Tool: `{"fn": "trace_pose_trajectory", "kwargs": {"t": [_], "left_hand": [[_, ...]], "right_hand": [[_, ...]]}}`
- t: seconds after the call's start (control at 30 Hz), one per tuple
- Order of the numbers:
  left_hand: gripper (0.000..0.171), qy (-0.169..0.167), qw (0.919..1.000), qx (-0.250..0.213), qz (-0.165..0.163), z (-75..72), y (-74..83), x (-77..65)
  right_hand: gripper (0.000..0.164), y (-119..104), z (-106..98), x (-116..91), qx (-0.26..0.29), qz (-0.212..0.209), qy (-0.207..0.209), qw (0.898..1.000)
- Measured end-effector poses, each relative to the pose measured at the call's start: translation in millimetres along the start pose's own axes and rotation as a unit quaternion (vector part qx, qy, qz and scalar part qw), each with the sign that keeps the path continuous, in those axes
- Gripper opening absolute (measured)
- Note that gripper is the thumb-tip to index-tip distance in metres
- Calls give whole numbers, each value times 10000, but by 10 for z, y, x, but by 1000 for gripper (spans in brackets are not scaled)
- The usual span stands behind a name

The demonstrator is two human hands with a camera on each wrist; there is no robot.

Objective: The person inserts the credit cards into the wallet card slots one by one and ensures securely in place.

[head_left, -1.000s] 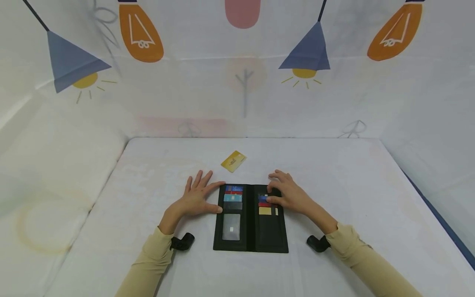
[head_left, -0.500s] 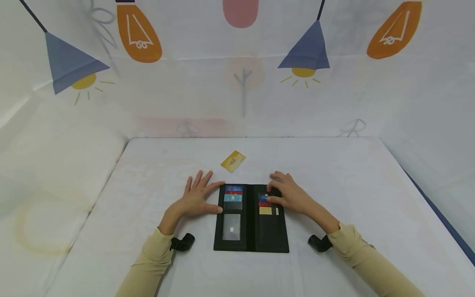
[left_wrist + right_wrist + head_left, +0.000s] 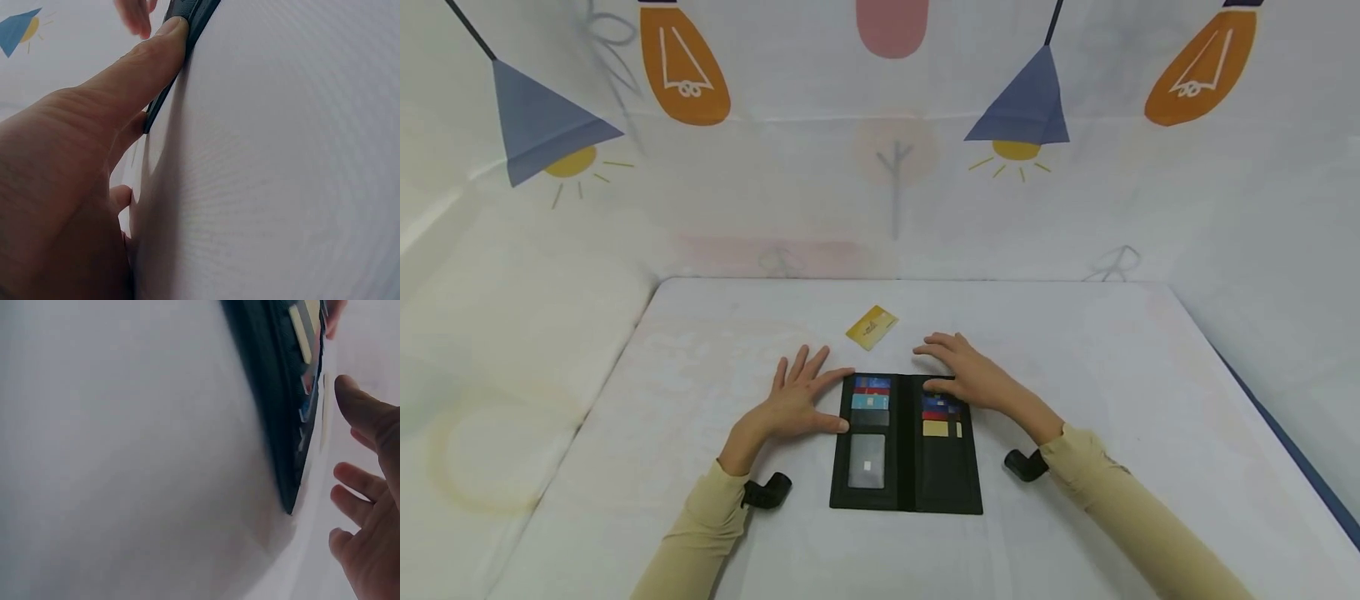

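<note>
A black bifold card wallet (image 3: 951,477) lies spread flat on the white table, with several cards in slots on both halves. My left hand (image 3: 793,407) rests at its left side, fingers spread, with the thumb pressing the edge and the index fingertip at the top left corner. The left wrist view shows that thumb on the wallet's edge (image 3: 199,25). Over the top of the right half hovers my right hand (image 3: 976,375), fingers loosely extended and holding nothing. In the right wrist view a gap shows between its thumb (image 3: 353,400) and the wallet.
A loose yellow card (image 3: 872,327) lies on the table (image 3: 1075,350) beyond the wallet. Black camera mounts (image 3: 767,490) sit at both wrists. A white printed sheet (image 3: 820,192) stands behind the table's far edge.
My right hand has lifted from the cards on the right half and moved up and left, its fingers opening out. My left hand and the wallet stay in place.
</note>
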State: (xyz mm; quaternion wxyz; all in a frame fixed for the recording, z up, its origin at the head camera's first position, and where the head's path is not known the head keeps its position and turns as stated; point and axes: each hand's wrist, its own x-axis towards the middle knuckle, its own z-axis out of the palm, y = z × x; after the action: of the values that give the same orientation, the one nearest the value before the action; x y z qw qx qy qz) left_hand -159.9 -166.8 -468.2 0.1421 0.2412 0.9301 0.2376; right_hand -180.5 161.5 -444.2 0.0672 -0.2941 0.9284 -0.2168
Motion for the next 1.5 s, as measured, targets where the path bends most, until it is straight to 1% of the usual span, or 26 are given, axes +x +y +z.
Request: {"fn": "trace_pose_trajectory", "kwargs": {"t": [0.07,0.17,0.3,0.43,0.73,1.03,1.2,1.4,1.5], "left_hand": [[85,-7,10000,7,-26,-1,-8,-3],[85,-15,10000,16,-74,-1,-15,-2],[85,-18,10000,17,-93,-1,-10,0],[86,-44,10000,18,-70,-3,-5,7],[86,-29,10000,37,-2,-39,10,-1],[86,-3,10000,73,-9,-28,-20,8],[85,-15,9999,113,14,-22,-28,20],[85,28,10000,30,57,-16,-11,0],[85,30,10000,27,44,-15,-2,-6]], "right_hand": [[56,-14,-10,99,-83,25,19,10000],[57,-29,-22,249,-170,-49,131,9998],[60,-31,-18,429,-169,-146,283,9993],[63,-21,-3,571,-98,-33,287,9995],[64,-5,15,805,-62,232,174,9996],[62,-52,-10,1042,-343,178,-197,9991],[60,-100,-15,1156,-307,221,-443,9983],[48,-179,27,1219,-331,6,-854,9958],[46,-196,49,1218,-344,4,-986,9945]]}}
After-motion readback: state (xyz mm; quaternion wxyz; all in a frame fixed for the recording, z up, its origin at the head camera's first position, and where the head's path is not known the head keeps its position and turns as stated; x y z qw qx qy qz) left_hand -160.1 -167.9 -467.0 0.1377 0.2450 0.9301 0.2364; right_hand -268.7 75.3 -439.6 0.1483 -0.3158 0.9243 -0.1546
